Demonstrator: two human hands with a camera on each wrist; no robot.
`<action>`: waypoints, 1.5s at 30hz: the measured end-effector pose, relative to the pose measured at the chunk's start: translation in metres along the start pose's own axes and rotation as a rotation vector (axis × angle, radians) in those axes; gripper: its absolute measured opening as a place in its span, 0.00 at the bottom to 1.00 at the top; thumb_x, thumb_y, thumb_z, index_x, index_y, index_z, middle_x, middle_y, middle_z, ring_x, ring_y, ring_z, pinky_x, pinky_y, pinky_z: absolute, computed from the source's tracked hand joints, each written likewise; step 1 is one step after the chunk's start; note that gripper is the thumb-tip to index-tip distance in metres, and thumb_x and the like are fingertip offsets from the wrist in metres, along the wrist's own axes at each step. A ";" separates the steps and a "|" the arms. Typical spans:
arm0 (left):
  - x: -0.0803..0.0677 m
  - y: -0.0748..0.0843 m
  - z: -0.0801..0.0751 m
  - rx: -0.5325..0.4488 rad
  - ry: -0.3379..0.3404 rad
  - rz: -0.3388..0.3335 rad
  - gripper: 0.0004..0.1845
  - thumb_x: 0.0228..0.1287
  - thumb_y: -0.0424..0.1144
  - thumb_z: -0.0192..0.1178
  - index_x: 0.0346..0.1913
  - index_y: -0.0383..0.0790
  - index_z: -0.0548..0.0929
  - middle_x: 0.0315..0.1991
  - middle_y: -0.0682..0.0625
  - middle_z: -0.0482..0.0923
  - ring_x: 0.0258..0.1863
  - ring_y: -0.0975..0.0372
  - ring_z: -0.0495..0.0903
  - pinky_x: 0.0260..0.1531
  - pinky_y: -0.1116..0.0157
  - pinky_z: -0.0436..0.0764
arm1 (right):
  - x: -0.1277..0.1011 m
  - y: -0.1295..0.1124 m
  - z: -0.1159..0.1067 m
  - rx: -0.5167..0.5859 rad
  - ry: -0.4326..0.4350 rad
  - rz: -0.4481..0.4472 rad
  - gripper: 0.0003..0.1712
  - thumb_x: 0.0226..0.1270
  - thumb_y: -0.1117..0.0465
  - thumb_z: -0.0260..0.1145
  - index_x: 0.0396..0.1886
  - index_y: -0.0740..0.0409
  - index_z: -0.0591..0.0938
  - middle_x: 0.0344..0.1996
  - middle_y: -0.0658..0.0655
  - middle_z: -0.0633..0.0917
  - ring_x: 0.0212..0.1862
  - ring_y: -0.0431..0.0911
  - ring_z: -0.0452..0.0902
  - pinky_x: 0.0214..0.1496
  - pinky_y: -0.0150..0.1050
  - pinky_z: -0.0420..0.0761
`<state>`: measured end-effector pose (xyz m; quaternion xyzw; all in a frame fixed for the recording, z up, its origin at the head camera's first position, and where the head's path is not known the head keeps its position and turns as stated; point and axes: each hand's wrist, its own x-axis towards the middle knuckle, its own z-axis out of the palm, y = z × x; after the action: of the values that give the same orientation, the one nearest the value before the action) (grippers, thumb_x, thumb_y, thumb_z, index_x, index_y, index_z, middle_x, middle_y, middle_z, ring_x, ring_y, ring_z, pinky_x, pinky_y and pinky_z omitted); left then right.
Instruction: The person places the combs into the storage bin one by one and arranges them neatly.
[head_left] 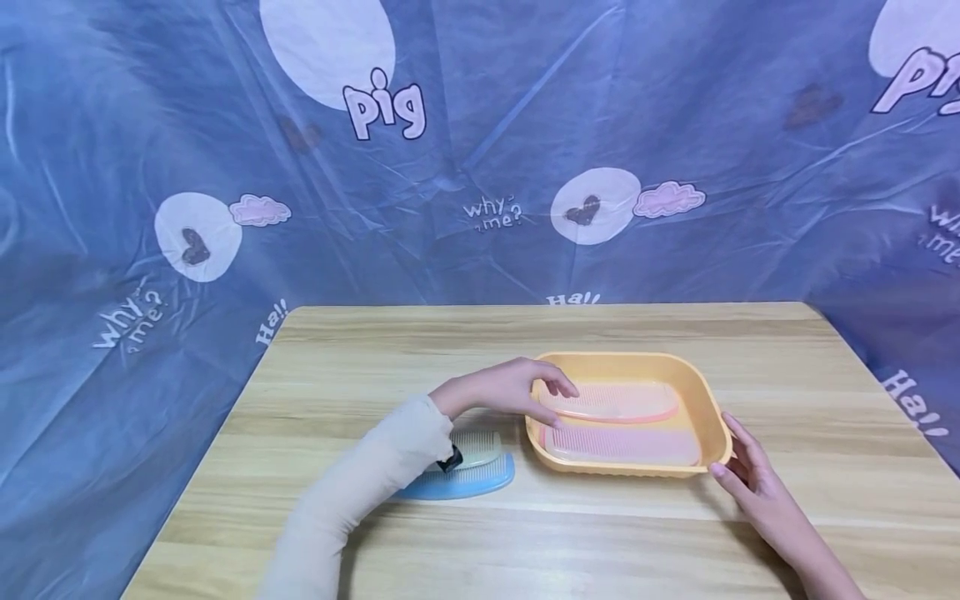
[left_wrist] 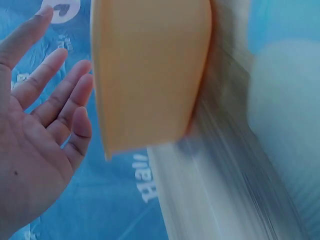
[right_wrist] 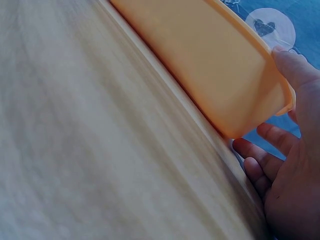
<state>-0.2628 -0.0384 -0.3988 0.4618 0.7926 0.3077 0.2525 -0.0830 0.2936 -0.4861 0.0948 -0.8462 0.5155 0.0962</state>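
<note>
An orange-yellow plastic basin [head_left: 705,408] stands on the table. Two pink combs lie inside it: a peach-pink comb [head_left: 615,402] towards the back and a lilac-pink comb [head_left: 622,446] towards the front. My left hand [head_left: 517,385] hovers over the basin's left rim, fingers loosely bent and apart, with nothing in it; the left wrist view shows the bare palm. My right hand [head_left: 757,483] holds the basin's front right corner, thumb at the rim and fingers around the outer wall. Beneath my left forearm, a pale green comb [head_left: 480,448] overlaps a blue comb [head_left: 472,481], both partly hidden.
The wood-grain table [head_left: 600,542] extends around the basin. Behind it and along both sides hangs a blue printed cloth [head_left: 465,150]. A small black item [head_left: 450,459] sits at the left sleeve's cuff, over the green comb in the head view.
</note>
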 end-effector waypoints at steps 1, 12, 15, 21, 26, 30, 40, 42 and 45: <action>-0.005 -0.002 -0.001 -0.003 0.010 -0.001 0.26 0.55 0.48 0.70 0.57 0.46 0.80 0.55 0.53 0.80 0.51 0.67 0.74 0.51 0.67 0.76 | 0.000 0.000 0.000 0.000 0.000 0.002 0.42 0.69 0.77 0.51 0.77 0.57 0.46 0.63 0.26 0.62 0.58 0.17 0.63 0.52 0.11 0.65; -0.061 -0.024 -0.005 -0.078 0.059 -0.120 0.24 0.56 0.44 0.70 0.56 0.47 0.80 0.52 0.55 0.80 0.51 0.64 0.75 0.52 0.60 0.72 | -0.005 -0.003 -0.001 0.009 0.003 0.006 0.42 0.69 0.77 0.50 0.77 0.57 0.45 0.64 0.27 0.61 0.59 0.17 0.62 0.53 0.11 0.62; -0.072 -0.030 -0.003 -0.068 0.069 -0.127 0.24 0.55 0.45 0.71 0.56 0.46 0.80 0.52 0.54 0.81 0.51 0.64 0.75 0.51 0.61 0.71 | -0.005 -0.002 0.000 0.020 0.005 -0.004 0.42 0.69 0.78 0.50 0.77 0.57 0.46 0.64 0.28 0.62 0.59 0.17 0.62 0.53 0.11 0.63; -0.094 -0.040 0.001 -0.090 0.081 -0.154 0.26 0.55 0.46 0.71 0.57 0.45 0.80 0.52 0.53 0.81 0.52 0.62 0.74 0.52 0.61 0.71 | -0.005 0.001 0.002 0.058 0.004 -0.026 0.42 0.68 0.80 0.50 0.77 0.59 0.46 0.66 0.28 0.61 0.60 0.18 0.63 0.54 0.11 0.62; -0.117 -0.049 0.000 -0.107 0.113 -0.187 0.26 0.55 0.45 0.71 0.57 0.45 0.79 0.53 0.53 0.81 0.53 0.60 0.74 0.53 0.57 0.71 | -0.004 0.000 0.005 0.074 -0.001 -0.029 0.42 0.69 0.79 0.49 0.77 0.59 0.46 0.66 0.28 0.61 0.60 0.18 0.63 0.54 0.11 0.63; -0.135 -0.057 -0.003 -0.107 0.148 -0.209 0.25 0.55 0.44 0.70 0.58 0.47 0.79 0.54 0.52 0.81 0.53 0.59 0.74 0.53 0.56 0.71 | -0.003 -0.001 0.006 0.075 0.002 -0.035 0.42 0.69 0.79 0.49 0.77 0.59 0.46 0.66 0.28 0.61 0.60 0.18 0.63 0.54 0.11 0.63; -0.185 -0.074 -0.009 -0.092 0.223 -0.273 0.27 0.57 0.46 0.69 0.60 0.44 0.77 0.56 0.50 0.79 0.54 0.56 0.74 0.52 0.55 0.71 | -0.002 -0.001 0.005 0.041 0.007 -0.027 0.42 0.69 0.78 0.50 0.77 0.59 0.45 0.64 0.27 0.61 0.59 0.18 0.63 0.54 0.11 0.63; -0.194 -0.078 -0.009 -0.094 0.243 -0.286 0.27 0.57 0.45 0.69 0.59 0.43 0.77 0.56 0.49 0.79 0.54 0.55 0.73 0.52 0.54 0.71 | -0.002 -0.002 0.006 0.040 0.006 -0.026 0.42 0.69 0.78 0.50 0.77 0.59 0.45 0.65 0.27 0.61 0.59 0.18 0.63 0.54 0.11 0.63; -0.207 -0.085 -0.008 -0.094 0.263 -0.305 0.27 0.57 0.45 0.69 0.59 0.41 0.77 0.56 0.47 0.79 0.54 0.54 0.74 0.53 0.53 0.71 | -0.001 -0.003 0.006 0.075 0.001 -0.035 0.41 0.69 0.79 0.49 0.77 0.60 0.46 0.65 0.28 0.62 0.60 0.18 0.63 0.55 0.11 0.63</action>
<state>-0.2246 -0.2563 -0.4305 0.2799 0.8643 0.3601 0.2119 -0.0816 0.2869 -0.4871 0.1129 -0.8243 0.5453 0.1017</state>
